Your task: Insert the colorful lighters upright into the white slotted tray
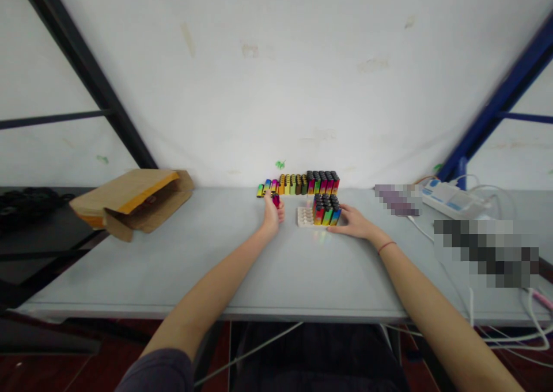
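Observation:
My left hand (272, 215) is raised at the table's middle, its fingers closed around a red disposable lighter (275, 201). Just beyond it, a long row of multicoloured lighters (298, 184) stands along the back of the table, with a few at the left end (266, 187) tilted or leaning. A white moulded tray (305, 217) holds a block of upright rainbow-patterned lighters (326, 210). My right hand (352, 222) lies flat on the table, its fingertips at the tray's front right corner, and holds nothing.
A torn cardboard box (132, 202) lies at the table's left. A white power strip (453, 200) and tangled white cables (496, 202) sit at the right, near two pixelated objects (397, 199). Dark metal frame bars rise against the white wall behind.

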`<action>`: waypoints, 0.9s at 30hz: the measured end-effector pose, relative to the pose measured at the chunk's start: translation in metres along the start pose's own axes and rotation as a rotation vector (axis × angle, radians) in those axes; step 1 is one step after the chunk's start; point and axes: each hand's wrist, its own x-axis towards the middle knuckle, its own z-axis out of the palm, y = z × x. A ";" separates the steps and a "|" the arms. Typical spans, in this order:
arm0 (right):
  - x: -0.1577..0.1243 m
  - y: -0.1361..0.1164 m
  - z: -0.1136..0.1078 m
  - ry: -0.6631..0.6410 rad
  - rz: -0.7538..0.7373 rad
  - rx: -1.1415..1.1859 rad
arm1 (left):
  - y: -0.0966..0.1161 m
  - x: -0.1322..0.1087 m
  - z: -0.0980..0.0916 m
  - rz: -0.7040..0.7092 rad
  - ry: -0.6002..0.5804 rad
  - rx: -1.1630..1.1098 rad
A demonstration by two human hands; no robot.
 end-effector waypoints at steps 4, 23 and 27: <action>0.000 0.002 0.001 0.016 -0.016 0.008 | -0.001 0.002 -0.002 -0.014 -0.036 0.006; 0.001 0.001 0.000 0.013 -0.020 0.019 | -0.008 0.015 0.000 0.137 -0.132 0.258; 0.000 0.000 0.001 0.016 -0.029 0.018 | -0.011 0.016 0.001 0.456 -0.163 0.434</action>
